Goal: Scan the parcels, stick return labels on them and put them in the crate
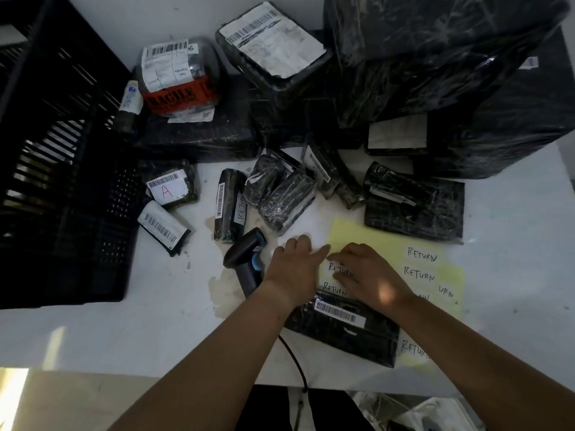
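Flat on the near-left corner of the yellow label sheet [367, 236]: left hand [294, 270], fingers straight, pressing. Touching it, right hand [370, 276], fingers bent onto a "RETURN" label; pinching or merely pressing, cannot tell. Under both wrists, black parcel [342, 329], barcode up, overlapping the sheet. Just left, scanner [245, 259] on the bench [155, 331]. Beyond, small parcels [280, 197] strewn, large parcels [435, 73] stacked behind. Far left, black crate [62, 181].
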